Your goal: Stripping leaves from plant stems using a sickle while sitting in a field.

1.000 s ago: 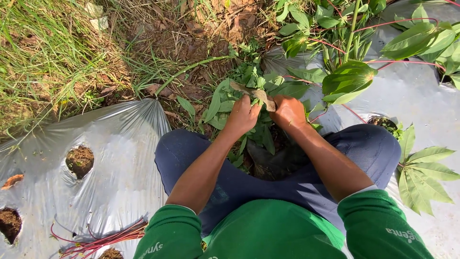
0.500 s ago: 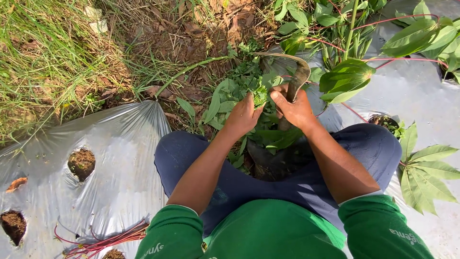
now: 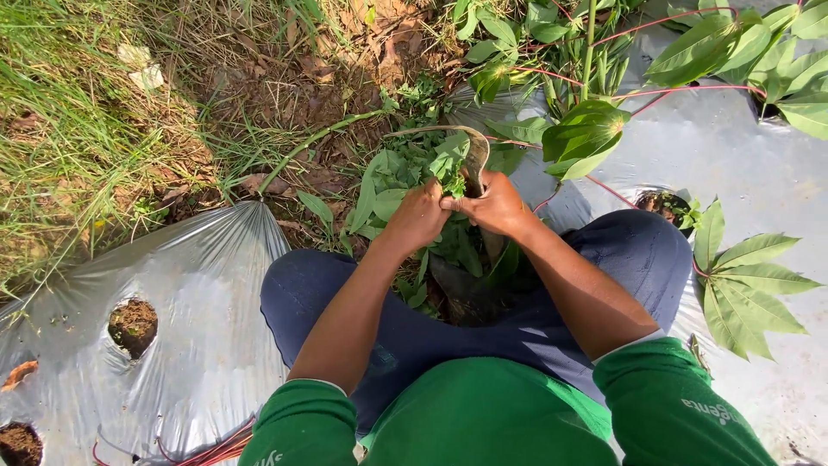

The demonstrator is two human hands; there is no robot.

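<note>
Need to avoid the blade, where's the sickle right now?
Head view, centre: the sickle curves above the leafy weeds, gripped in the right hand, beside the left hand.

Centre: my left hand (image 3: pixel 417 217) and right hand (image 3: pixel 495 205) touching, a weed bunch (image 3: pixel 431 168) and sickle (image 3: pixel 470 151) between them.
Left: sheet (image 3: pixel 198 285) with a soil hole (image 3: pixel 133 326); grass (image 3: pixel 60 129) behind it.
Right: plants (image 3: pixel 750 285) beside my knee (image 3: pixel 638 250).

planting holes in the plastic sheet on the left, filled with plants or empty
Empty: the holes in the silver plastic sheet show only bare brown soil, with no plant in them.
</note>
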